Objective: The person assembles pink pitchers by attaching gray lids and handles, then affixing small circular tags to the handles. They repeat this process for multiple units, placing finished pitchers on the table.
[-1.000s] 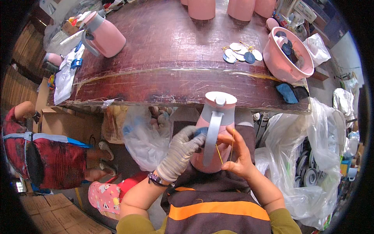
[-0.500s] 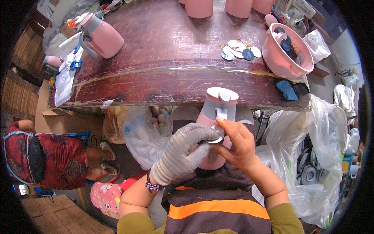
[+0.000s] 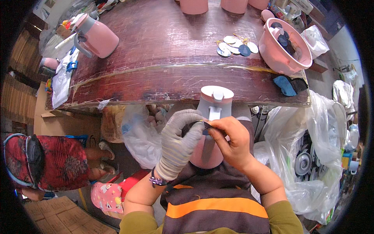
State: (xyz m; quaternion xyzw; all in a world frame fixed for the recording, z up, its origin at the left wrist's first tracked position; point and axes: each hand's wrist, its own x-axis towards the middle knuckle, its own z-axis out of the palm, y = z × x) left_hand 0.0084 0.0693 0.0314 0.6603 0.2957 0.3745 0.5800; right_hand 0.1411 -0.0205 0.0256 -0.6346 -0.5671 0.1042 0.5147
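A pink jug (image 3: 205,150) with a grey collar, white lid and light handle stands upright between my knees, below the table's near edge. In front of its handle, my left hand (image 3: 180,136), in a grey striped glove, is closed on a thin round tag (image 3: 199,124) with a dark face. My right hand (image 3: 233,141), bare, pinches the tag's right edge between thumb and forefinger. Fingers cover most of the tag, and whether its string is held I cannot make out. More round tags (image 3: 233,46), white and dark with gold strings, lie on the table.
On the dark wooden table (image 3: 156,46) stand another pink jug (image 3: 102,39) at left and several pink vessels at the far edge. A pink basin (image 3: 286,64) holds dark tags at right. Clear plastic bags (image 3: 311,195) flank me. Another person in red (image 3: 58,163) is at left.
The tag has turned from edge-on to showing its dark face, and both hands have moved slightly left. The jug has swivelled a little, its handle now facing me more squarely.
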